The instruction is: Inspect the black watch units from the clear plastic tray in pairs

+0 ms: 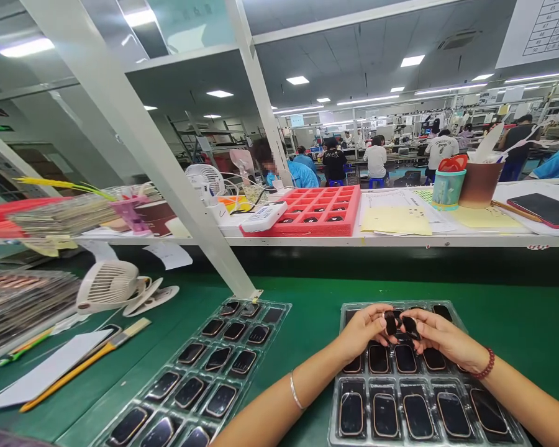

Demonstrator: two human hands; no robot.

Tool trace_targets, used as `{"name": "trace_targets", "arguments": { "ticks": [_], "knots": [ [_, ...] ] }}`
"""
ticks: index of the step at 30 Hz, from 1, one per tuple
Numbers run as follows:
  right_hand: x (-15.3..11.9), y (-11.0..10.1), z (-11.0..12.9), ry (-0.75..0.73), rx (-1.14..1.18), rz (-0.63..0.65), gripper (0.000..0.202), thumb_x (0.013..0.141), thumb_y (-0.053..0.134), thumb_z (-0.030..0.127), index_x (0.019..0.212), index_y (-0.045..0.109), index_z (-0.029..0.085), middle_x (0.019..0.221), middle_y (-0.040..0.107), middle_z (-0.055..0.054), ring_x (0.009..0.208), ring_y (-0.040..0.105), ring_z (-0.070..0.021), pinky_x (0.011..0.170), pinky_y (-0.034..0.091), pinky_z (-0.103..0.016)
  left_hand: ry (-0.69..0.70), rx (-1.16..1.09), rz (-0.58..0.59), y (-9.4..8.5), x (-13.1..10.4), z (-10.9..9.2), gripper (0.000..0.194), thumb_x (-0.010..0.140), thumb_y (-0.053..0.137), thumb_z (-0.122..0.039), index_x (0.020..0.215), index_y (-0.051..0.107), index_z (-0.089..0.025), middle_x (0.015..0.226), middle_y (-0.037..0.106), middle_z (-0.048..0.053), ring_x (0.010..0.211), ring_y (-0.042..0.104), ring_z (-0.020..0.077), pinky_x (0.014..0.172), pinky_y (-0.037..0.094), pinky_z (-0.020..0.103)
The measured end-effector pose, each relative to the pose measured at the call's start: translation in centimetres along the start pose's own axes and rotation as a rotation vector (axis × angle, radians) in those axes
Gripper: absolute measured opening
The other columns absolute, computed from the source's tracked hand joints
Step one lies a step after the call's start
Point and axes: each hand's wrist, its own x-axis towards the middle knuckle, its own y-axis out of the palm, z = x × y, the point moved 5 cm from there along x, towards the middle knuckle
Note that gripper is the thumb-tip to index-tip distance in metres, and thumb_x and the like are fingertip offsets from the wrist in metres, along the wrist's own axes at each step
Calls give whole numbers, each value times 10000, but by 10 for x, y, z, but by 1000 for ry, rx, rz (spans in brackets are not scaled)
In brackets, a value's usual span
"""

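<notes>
Above the right-hand clear plastic tray (338, 413), my left hand (369, 326) pinches a small dark watch case (390, 322) between thumb and fingers. Close beside it, my right hand (442, 335) grips a second dark watch case (410, 327), held tilted. The two pieces are near each other; a narrow gap seems to lie between them. Below my hands, rows of black rectangular watch faces (418, 416) with gold-coloured rims fill the tray's pockets. My hands and forearms cover part of its upper rows. A second clear tray (279, 316) of similar pieces lies to the left.
A slanted white post (168, 167) meets the green bench (307, 347) behind the left tray. At left are a white fan (109, 285), a brush (88, 363) and stacked trays (18, 304). The shelf holds a red foam tray (354, 214), cups and a phone (547, 208). People sit beyond.
</notes>
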Motion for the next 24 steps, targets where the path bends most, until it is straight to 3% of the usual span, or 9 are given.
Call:
{"name": "trace_targets", "arguments": {
  "ticks": [5, 12, 17, 24],
  "knots": [
    [-1, -1, 3, -25, -28, -12, 364, 833, 624, 384, 1137, 594, 187, 970, 619, -54, 640, 587, -92, 654, 530, -265, -12, -16, -53, 2, -4, -1, 550, 756, 644, -420, 1217, 504, -155, 1006, 630, 110, 814, 652, 202, 622, 458, 258],
    [-1, -2, 3, -16, 19, -17, 386, 833, 626, 356, 1180, 582, 193, 1012, 613, -75, 768, 628, -141, 715, 553, -301, 45, 168, -117, 4, -5, 1, 333, 805, 528, -253, 1125, 520, -161, 1004, 649, 83, 758, 636, 151, 573, 424, 223],
    [-1, -3, 2, 1, 7, -5, 400, 823, 645, 309, 1196, 571, 186, 1001, 632, -76, 797, 644, -148, 725, 554, -289, 57, 213, -122, 5, -5, 2, 358, 754, 518, -141, 1112, 504, -157, 1053, 639, 94, 768, 638, 149, 574, 418, 217],
    [-1, -1, 6, -6, -29, 11, 399, 815, 655, 305, 1185, 564, 186, 1049, 619, -76, 779, 652, -140, 702, 551, -274, 43, 200, -126, 8, -9, 0, 376, 736, 545, -137, 1109, 512, -168, 1051, 649, 93, 781, 643, 168, 612, 435, 239]
  ]
}}
